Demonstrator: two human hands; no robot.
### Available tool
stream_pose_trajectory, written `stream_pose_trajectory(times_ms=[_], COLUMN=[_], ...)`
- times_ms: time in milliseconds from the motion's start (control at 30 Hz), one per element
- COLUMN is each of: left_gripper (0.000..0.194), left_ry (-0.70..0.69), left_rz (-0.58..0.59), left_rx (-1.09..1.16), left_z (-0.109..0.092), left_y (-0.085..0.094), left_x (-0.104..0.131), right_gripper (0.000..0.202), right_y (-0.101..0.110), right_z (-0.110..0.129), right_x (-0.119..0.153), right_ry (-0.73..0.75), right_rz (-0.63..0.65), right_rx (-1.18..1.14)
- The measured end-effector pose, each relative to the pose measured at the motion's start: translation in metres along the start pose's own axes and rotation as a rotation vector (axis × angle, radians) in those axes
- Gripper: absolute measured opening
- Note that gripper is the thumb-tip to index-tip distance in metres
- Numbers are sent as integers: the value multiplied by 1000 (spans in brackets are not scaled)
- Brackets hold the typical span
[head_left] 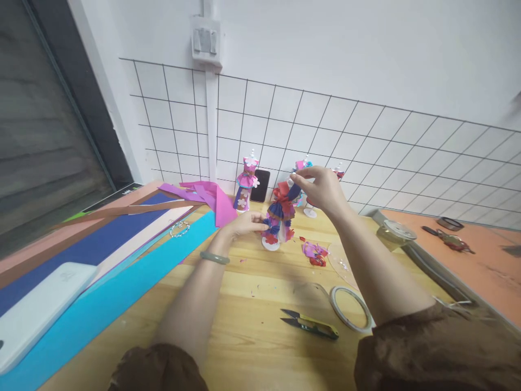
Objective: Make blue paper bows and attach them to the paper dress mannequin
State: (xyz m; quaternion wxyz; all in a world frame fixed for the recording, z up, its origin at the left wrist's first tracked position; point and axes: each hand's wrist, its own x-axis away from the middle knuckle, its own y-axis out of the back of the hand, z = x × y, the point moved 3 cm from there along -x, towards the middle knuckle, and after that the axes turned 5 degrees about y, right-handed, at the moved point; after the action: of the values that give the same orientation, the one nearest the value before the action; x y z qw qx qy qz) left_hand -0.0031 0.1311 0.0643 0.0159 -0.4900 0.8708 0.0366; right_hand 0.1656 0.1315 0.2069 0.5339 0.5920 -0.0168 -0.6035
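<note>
A miniature dress form point(280, 209) in a ruffled red, dark blue and pink paper dress stands on a round white base point(271, 245) on the wooden table. At its top, my right hand point(323, 187) pinches the white neck knob between thumb and fingertips. My left hand point(246, 224), with a green bangle on the wrist, closes its fingertips on the skirt's left side, low down. Behind it to the left is a second mini dress form in pink point(247, 182). More small dress forms point(303, 165) stand at the back, partly hidden by my right hand.
Thread snips point(311, 324) and a tape roll point(331, 304) lie in front. Paper scraps point(315, 252) sit right of the dress form. Colored paper strips point(138, 266), a bead bracelet point(179, 229) and a white device point(49, 309) fill the left. A dark phone point(259, 185) leans against the wall grid.
</note>
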Motion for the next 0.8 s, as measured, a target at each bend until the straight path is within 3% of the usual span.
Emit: stream_pose_trajectory(times_ms=[300,633,800], left_gripper=[29,32,36], left_ry=[-48,-37,-77], left_rz=[-38,-76,-128], left_rx=[26,131,156], left_z=[11,20,24], left_y=[2,-2,-1], left_x=[-7,-11,-16], right_gripper=[26,28,27], right_y=[-2,-9,-9], right_z=[0,-29,-29], right_x=[-9,-16,-16], right_ry=[-1,-35,-19], right_rz=[19,-12,-17], right_rx=[24,-71,-75])
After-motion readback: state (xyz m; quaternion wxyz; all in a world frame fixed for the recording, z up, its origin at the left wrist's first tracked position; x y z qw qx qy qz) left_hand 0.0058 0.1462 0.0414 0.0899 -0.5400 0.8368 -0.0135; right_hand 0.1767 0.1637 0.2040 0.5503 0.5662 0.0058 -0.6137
